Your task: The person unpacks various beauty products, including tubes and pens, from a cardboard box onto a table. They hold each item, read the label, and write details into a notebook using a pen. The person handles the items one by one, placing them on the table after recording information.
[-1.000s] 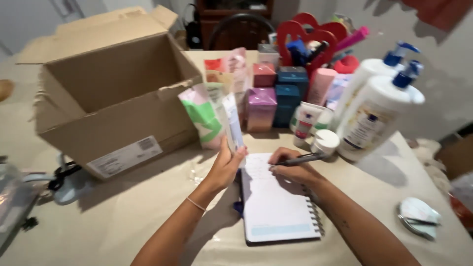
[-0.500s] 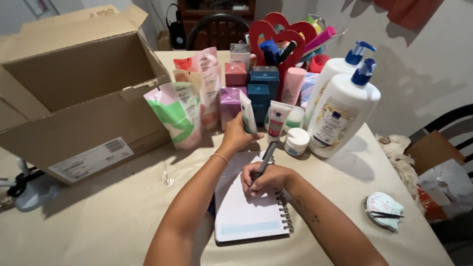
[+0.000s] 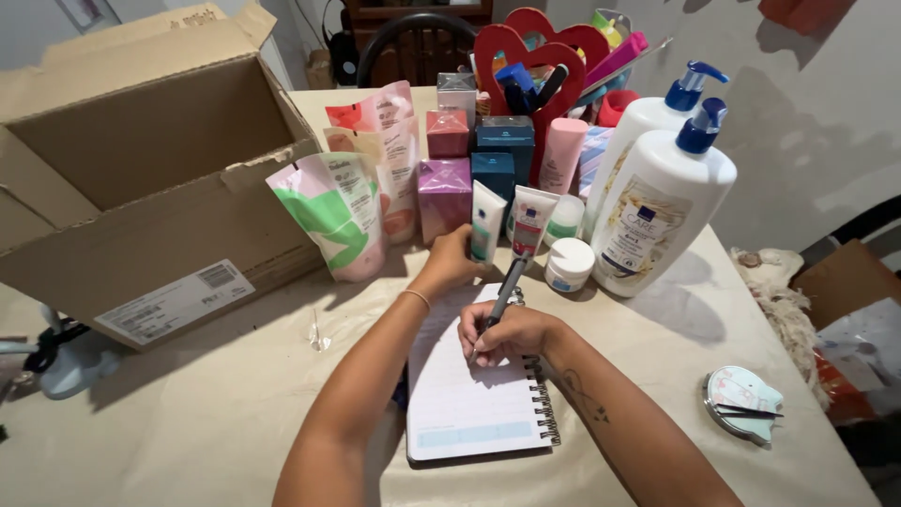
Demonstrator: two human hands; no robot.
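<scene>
Right hand (image 3: 507,333) curled tight around grey pen (image 3: 504,293), tip on white spiral notebook (image 3: 469,399); left hand (image 3: 453,263) beyond notebook's top edge, clasping white upright tube (image 3: 486,221); bare tablecloth left of notebook.

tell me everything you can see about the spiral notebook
The spiral notebook lies open and flat on the cloth-covered table, near its front edge. Its white page looks lined, with a pale blue band at the bottom; dark wire coils run down its right side. The right hand rests on it, pen tip to the page.
</scene>
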